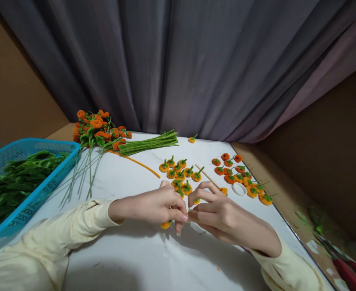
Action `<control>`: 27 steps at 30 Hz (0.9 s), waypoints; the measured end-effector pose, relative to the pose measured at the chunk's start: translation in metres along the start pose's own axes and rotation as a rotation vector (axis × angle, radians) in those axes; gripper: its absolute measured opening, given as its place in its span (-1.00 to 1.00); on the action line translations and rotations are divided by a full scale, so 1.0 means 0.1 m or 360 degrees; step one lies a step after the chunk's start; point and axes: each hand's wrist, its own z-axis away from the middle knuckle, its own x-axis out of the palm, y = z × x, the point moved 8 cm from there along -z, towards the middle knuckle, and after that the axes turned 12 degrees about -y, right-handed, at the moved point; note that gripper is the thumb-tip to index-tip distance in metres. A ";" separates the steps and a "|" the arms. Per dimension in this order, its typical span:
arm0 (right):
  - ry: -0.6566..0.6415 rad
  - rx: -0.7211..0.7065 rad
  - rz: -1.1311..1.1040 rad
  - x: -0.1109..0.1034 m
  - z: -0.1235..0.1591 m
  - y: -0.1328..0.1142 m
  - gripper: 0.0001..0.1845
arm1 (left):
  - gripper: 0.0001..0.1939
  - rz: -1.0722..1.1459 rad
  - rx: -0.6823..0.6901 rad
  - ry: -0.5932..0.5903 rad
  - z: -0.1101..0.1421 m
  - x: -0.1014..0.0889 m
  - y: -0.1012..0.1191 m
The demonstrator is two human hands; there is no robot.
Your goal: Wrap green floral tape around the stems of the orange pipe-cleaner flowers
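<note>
Pale yellow sleeves [44,238] come nearest to the camera. Left hand [161,205] and right hand [223,212] meet with bent fingertips, in front of the green stem bundle [150,143]; what they pinch is hidden, so I cannot tell the grip. One yellow flower [165,224] shows just under the left hand. Left of the bundle are an orange bouquet [96,123], then a blue basket [44,188]. Right of the bundle, orange flowers [219,171] stand near the white table's [129,258] dark edge.
</note>
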 end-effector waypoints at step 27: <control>0.0001 0.0111 0.0026 0.04 0.02 0.11 -0.80 | -0.70 -0.0389 -0.0014 0.0204 0.11 0.00 0.16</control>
